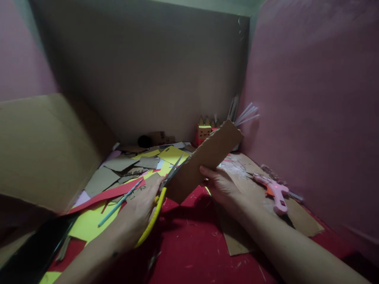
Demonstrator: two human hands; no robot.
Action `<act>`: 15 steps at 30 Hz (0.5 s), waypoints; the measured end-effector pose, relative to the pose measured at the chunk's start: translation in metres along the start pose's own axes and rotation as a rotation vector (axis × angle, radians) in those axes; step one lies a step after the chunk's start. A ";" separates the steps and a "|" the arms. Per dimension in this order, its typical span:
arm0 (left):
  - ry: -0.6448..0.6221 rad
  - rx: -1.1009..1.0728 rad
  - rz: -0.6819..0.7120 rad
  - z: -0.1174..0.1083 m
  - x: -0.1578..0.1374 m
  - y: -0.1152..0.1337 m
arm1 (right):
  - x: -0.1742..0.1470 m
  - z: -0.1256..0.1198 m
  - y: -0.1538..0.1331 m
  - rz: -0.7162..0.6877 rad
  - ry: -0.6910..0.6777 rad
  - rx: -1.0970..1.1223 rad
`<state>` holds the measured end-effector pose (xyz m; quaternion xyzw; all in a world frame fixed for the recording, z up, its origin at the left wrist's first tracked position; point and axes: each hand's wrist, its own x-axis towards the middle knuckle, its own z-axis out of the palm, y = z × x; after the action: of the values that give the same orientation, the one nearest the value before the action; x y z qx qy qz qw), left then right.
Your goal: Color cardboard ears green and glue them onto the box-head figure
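Observation:
My left hand (145, 205) is closed on a pair of scissors with yellow handles (152, 225). Their metal blades point up and away, spread a little along the left edge of a brown cardboard strip (204, 161). My right hand (222, 183) pinches that strip near its lower right edge, thumb on top and the other fingers mostly hidden. The strip is tilted, its far end raised to the right, and its left edge looks rough. Beneath my right forearm another cardboard piece (237, 240) lies on the red surface (189, 244).
A pink glue gun (276, 193) lies on cardboard at the right. Cardboard scraps (102, 181), yellow paper (91, 221), a red paper strip (115, 194) and a blue stick (120, 203) cover the left side. White sticks (247, 113) and a small cardboard model (203, 132) stand at the back.

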<state>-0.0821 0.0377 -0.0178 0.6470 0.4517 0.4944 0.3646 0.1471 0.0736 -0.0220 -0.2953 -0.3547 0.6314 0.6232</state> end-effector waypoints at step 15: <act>-0.172 0.542 0.249 0.001 0.001 0.002 | -0.001 -0.006 0.011 0.140 -0.086 0.005</act>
<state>-0.0803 0.0384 -0.0162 0.8105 0.4517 0.3402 0.1525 0.1455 0.0732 -0.0345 -0.2906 -0.3580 0.6862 0.5626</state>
